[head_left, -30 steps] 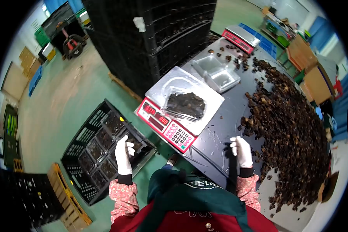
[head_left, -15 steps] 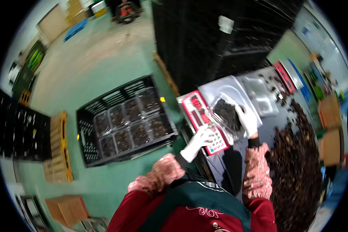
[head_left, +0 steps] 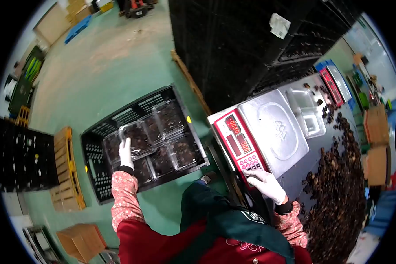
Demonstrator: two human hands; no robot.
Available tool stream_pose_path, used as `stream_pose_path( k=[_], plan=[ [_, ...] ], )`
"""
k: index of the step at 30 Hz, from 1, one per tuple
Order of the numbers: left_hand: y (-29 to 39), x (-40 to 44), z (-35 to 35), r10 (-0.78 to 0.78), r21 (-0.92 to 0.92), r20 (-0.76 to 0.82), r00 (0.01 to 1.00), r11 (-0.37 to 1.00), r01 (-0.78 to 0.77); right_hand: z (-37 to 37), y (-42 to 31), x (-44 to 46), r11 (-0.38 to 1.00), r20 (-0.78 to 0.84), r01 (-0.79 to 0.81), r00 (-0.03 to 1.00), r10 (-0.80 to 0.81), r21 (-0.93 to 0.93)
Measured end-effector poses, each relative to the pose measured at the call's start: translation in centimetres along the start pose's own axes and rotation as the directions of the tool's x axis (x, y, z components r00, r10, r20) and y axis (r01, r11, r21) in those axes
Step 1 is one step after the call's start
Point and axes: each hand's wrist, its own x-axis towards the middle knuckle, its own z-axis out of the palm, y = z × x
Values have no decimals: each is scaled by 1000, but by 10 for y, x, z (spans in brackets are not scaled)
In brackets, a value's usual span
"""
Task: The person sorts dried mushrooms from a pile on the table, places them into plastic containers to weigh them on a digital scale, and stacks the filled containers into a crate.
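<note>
Clear box [head_left: 137,137] with dark pieces inside was in the black crate [head_left: 102,182], 9 o'clock of the view, overlapping the packed boxes [head_left: 179,152] around it. Left hand [head_left: 125,153], white glove, was at the clear box's 7 to 8 o'clock edge, fingers upright and close together. Gap narrow; couldn't tell if it had a grip or only touched.

Right hand [head_left: 267,185], also gloved, at 4 o'clock of the view, held nothing: loosely curved, fingertips at the bottom edge of the scale's keypad [head_left: 249,163]. Couldn't tell if a key was pressed.

Scale [head_left: 275,132] sat at 3 o'clock on the table [head_left: 296,178], bare plate facing up, digits lit red. Clear trays [head_left: 307,115] stood just off its 2 o'clock side. Second scale [head_left: 335,86] was farther out, same bearing. Heap of dark pieces [head_left: 336,189] covered the table near 4 o'clock.

Tall black stack [head_left: 233,48] stood at 1 o'clock with a white label [head_left: 279,25] on it. Wooden pallet [head_left: 62,174] lay between 8 and 9, cardboard box [head_left: 81,242] between 7 and 8.
</note>
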Motion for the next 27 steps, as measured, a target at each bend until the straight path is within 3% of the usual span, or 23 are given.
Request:
stream_pose_path(
  k=[1,4,6,7,8,9,10,11,12,13,14,15,16,18,19,20,21,22,23,26,27],
  plan=[
    [-28,35,-8,-77,117,31,997,990,73,-4,0,-5,998,-3,-50,999,51,40],
    [-48,66,38,55,261,-12,998,964,-50,-7,-3,-15,959,-86,-145,982,170,243],
    [-49,84,49,156,740,-17,988,667,-93,-13,-10,-31,952,-116,-145,976,182,268],
    [-12,67,62,119,928,30,992,367,-72,-14,-14,-42,957,-129,-142,975,179,252],
    [-1,70,68,172,970,28,985,234,-69,-15,-15,-53,962,-143,-136,975,172,235],
    [36,36,96,352,992,9,936,115,-53,-13,-12,-64,940,-156,-132,970,188,314],
    [13,55,100,651,974,89,754,99,-201,-8,-7,-74,911,-167,-114,967,194,397],
    [32,48,117,764,829,91,638,297,-474,-7,-3,-88,881,-163,-173,949,268,441],
    [66,25,153,819,714,130,558,313,-626,-2,8,-96,870,-225,-169,927,300,463],
    [110,-25,198,742,427,142,656,552,-717,5,26,-105,860,-310,-195,876,368,472],
    [149,-77,246,636,107,209,743,740,-664,9,42,-116,845,-377,-230,817,437,483],
    [163,-106,285,603,-85,373,705,779,-621,17,55,-124,763,-417,-223,728,545,607],
    [178,-136,322,578,-255,521,629,808,-531,19,69,-131,754,-439,-218,701,562,619],
    [234,-228,406,444,-325,807,389,884,-336,25,89,-143,678,-468,-207,582,665,706],
    [232,-241,448,373,-252,900,228,869,-425,31,94,-150,690,-497,-238,540,679,683],
    [242,-274,482,399,-353,917,-22,783,-512,40,98,-156,682,-511,-221,513,689,698],
    [226,-302,536,501,-524,841,-205,658,-541,41,106,-167,746,-583,-237,495,644,622],
    [214,-332,579,501,-585,799,-333,521,-621,46,113,-178,800,-650,-258,474,594,542],
    [194,-357,621,402,-537,831,-385,399,-743,54,121,-194,852,-705,-226,482,520,473],
    [149,-413,686,113,-289,952,-286,11,-957,65,121,-221,838,-740,-171,402,540,518],
    [139,-419,697,68,-244,967,-244,-11,-970,68,118,-234,766,-677,-189,372,635,615]
  ],
)
